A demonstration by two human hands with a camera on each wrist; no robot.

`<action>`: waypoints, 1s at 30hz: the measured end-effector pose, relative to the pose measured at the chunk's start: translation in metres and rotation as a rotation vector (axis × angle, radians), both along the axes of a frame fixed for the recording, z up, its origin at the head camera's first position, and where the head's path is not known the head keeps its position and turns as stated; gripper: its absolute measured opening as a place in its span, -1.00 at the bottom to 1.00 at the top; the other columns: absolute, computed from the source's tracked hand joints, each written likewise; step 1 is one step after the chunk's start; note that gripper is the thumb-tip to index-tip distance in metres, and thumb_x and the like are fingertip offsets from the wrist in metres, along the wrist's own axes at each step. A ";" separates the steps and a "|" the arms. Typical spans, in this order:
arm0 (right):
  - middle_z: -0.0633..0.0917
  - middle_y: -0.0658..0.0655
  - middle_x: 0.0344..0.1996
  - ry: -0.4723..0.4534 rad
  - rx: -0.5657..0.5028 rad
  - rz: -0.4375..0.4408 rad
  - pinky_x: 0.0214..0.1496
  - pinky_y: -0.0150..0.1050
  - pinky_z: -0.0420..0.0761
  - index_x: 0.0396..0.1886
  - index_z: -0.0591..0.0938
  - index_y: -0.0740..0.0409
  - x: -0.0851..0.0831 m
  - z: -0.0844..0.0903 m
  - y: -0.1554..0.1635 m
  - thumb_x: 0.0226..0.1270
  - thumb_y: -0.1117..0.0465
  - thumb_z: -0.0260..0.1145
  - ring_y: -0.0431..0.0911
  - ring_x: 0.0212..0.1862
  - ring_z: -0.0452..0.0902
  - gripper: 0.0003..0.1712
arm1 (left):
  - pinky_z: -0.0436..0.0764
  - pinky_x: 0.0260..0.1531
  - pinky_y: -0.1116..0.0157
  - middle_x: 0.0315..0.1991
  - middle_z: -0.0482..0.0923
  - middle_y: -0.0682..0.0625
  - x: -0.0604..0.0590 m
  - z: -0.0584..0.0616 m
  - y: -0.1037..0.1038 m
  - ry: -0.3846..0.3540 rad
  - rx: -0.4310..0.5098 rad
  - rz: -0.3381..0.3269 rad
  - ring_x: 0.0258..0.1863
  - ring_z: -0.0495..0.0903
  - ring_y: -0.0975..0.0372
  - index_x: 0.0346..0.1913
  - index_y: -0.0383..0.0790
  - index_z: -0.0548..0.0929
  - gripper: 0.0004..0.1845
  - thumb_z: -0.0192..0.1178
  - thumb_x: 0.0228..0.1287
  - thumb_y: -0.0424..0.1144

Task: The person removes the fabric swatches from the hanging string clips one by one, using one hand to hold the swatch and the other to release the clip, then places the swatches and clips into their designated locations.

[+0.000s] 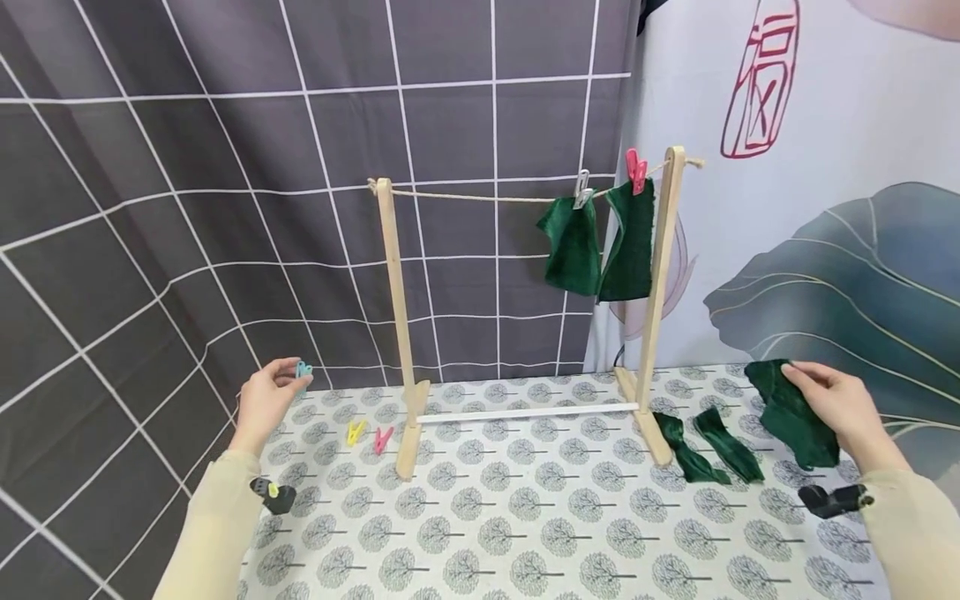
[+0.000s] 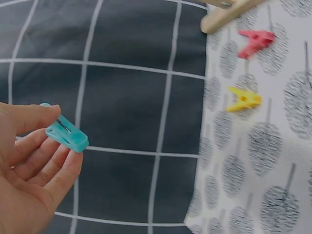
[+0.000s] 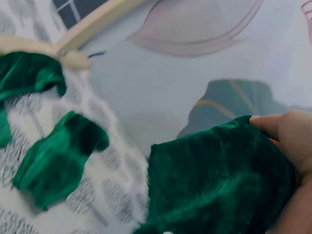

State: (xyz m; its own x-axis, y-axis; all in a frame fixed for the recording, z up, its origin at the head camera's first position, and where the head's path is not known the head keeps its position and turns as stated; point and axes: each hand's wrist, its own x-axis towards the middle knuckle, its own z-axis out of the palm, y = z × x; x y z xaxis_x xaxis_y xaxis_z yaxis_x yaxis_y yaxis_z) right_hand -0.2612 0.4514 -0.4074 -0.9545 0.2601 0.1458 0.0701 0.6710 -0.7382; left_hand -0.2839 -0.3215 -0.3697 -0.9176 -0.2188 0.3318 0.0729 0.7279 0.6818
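Note:
My left hand [image 1: 266, 402] pinches a teal clothespin [image 1: 303, 368] [image 2: 67, 134] between thumb and fingers, off the table's left edge. On the right, my right hand [image 1: 843, 402] grips a dark green velvet cloth [image 1: 791, 414] [image 3: 219, 180] just above the table. A small wooden drying rack [image 1: 397, 333] stands at the back with a string [image 1: 472, 198] across its posts. Two green cloths [image 1: 573, 246] hang on it near the right post, under a grey peg [image 1: 582, 190] and a pink peg [image 1: 636, 171].
A yellow peg [image 1: 355, 432] [image 2: 245, 99] and a red peg [image 1: 383, 438] [image 2: 256, 40] lie by the rack's left foot. Two more green cloths [image 1: 708, 446] [image 3: 58, 161] lie on the tree-patterned tablecloth [image 1: 525, 517] near the right foot. Curtains hang close behind.

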 end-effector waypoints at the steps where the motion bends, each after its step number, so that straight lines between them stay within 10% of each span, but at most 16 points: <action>1: 0.23 0.70 0.33 -0.006 0.014 0.000 0.13 0.46 0.32 0.42 0.25 0.52 0.001 -0.004 0.002 0.59 -0.18 -0.04 0.59 0.27 0.17 -0.15 | 0.55 0.06 -0.08 0.16 0.54 -0.38 -0.001 -0.003 0.000 -0.013 0.004 0.002 0.10 0.58 -0.19 0.33 -0.43 0.45 -0.49 0.22 0.42 -0.26; 30: 0.46 0.73 0.08 -0.080 0.248 0.133 0.02 0.38 0.45 0.18 0.43 0.64 -0.007 -0.084 -0.005 0.61 0.05 0.04 0.59 0.07 0.40 -0.38 | 0.46 0.15 -0.16 0.14 0.47 -0.53 -0.012 -0.092 -0.011 -0.235 0.013 0.042 0.13 0.48 -0.31 0.27 -0.61 0.42 -0.45 0.21 0.34 -0.29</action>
State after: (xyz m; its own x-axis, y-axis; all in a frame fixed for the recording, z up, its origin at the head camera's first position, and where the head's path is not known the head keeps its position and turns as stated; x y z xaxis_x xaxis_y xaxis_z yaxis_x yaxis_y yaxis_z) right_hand -0.2682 0.4463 -0.4912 -0.9889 0.0977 0.1120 0.0208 0.8373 -0.5463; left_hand -0.2960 -0.3324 -0.4621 -0.9592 -0.2616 0.1074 -0.1190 0.7178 0.6860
